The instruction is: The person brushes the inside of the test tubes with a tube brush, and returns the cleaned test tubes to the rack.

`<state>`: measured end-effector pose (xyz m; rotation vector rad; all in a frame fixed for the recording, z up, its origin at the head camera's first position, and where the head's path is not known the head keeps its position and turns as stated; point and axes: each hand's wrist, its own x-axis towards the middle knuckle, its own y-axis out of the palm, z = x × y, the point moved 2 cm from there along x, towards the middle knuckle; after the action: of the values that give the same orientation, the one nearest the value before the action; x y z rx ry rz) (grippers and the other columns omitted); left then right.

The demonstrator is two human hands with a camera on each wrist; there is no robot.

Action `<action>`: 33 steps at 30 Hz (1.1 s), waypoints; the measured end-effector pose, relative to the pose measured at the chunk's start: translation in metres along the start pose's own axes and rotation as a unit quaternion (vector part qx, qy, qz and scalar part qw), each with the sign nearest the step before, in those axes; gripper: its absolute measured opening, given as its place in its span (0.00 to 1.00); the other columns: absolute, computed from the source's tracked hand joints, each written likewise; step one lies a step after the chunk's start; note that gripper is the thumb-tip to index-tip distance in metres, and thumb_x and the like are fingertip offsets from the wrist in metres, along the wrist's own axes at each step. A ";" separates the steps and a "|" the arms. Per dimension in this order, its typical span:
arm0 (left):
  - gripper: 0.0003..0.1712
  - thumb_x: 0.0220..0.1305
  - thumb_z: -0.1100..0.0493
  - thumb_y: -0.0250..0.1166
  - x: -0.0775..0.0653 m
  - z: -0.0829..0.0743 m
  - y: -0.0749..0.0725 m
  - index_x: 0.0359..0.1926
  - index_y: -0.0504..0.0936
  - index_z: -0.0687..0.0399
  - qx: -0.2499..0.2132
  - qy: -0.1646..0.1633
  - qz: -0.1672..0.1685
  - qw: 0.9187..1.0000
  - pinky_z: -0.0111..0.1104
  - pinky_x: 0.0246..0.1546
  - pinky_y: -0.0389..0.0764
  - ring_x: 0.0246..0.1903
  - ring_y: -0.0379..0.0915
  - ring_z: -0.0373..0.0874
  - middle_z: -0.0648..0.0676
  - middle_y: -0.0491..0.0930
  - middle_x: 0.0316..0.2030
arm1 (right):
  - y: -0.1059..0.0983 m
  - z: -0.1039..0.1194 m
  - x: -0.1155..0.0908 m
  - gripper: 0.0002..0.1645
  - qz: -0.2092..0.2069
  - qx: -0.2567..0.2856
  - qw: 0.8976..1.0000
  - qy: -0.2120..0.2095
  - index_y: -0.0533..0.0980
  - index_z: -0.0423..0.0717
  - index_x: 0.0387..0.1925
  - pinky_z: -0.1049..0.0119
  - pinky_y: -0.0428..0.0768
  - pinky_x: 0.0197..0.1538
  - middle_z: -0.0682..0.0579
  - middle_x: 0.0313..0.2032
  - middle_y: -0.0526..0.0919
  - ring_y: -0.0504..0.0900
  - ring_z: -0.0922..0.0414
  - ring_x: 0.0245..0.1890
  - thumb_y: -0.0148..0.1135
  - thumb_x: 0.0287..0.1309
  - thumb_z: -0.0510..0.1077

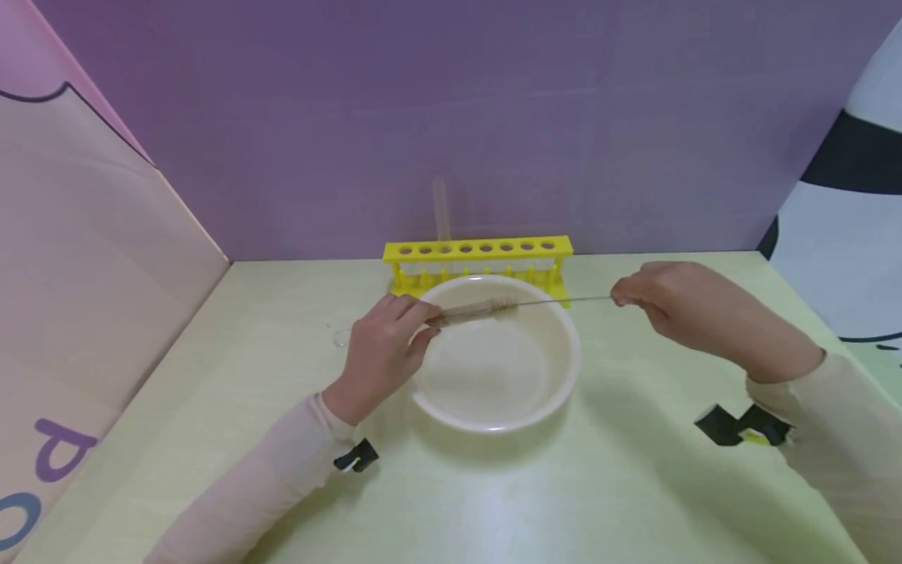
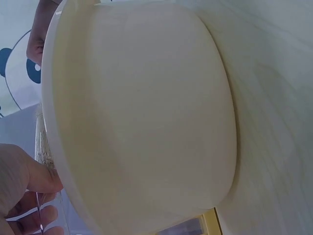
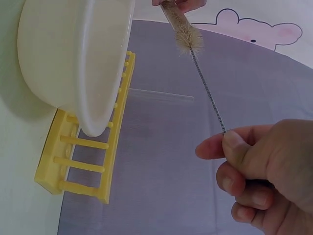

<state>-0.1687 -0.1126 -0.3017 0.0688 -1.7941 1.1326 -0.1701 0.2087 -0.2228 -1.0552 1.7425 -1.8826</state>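
Observation:
My left hand grips a clear glass test tube over the far part of a white basin. The tube lies nearly level, its open mouth to the right, and part of it is hidden by the fingers. Tan bristles of a test tube brush fill the tube near its mouth, and a tuft sticks out. Off to the right, my right hand pinches the brush's thin twisted wire between thumb and forefinger, its other fingers curled. The wire runs straight between the two hands.
Behind the basin stands a yellow test tube rack with a row of holes. Another clear test tube stands upright in it. A purple backdrop rises at the table's far edge, with printed panels on both sides.

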 end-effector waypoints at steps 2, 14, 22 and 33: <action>0.14 0.46 0.65 0.75 0.001 -0.001 0.000 0.36 0.82 0.56 -0.003 -0.001 0.001 1.000 0.33 0.21 0.76 0.28 0.74 0.47 0.53 0.82 0.32 | -0.002 0.001 0.002 0.18 -0.009 -0.010 1.000 -0.002 0.81 0.45 0.31 0.60 0.80 0.30 0.52 0.28 0.82 0.79 0.57 0.27 0.62 0.42 0.21; 0.14 0.46 0.66 0.75 0.002 -0.003 0.001 0.35 0.82 0.55 -0.016 0.003 -0.012 1.000 0.31 0.21 0.75 0.27 0.73 0.45 0.51 0.82 0.31 | -0.015 0.009 0.010 0.24 -0.076 -0.086 0.993 -0.037 0.80 0.42 0.33 0.62 0.76 0.22 0.48 0.25 0.79 0.75 0.54 0.24 0.63 0.31 0.19; 0.14 0.46 0.66 0.75 0.004 -0.004 0.002 0.35 0.82 0.56 -0.017 -0.003 -0.016 1.000 0.32 0.22 0.75 0.28 0.74 0.45 0.51 0.82 0.31 | -0.022 0.012 0.014 0.27 -0.077 -0.124 0.988 -0.057 0.79 0.40 0.35 0.59 0.78 0.27 0.47 0.28 0.80 0.75 0.52 0.27 0.63 0.28 0.17; 0.13 0.47 0.67 0.74 0.005 -0.005 0.004 0.35 0.81 0.57 -0.017 -0.006 -0.016 1.000 0.32 0.22 0.75 0.27 0.73 0.46 0.52 0.81 0.30 | -0.024 0.016 0.020 0.25 -0.074 -0.119 0.988 -0.070 0.79 0.39 0.34 0.59 0.78 0.29 0.47 0.27 0.80 0.74 0.52 0.27 0.61 0.30 0.17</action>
<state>-0.1702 -0.1048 -0.3004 0.0836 -1.8175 1.0808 -0.1658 0.1875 -0.1953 -1.4042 1.8855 -1.6653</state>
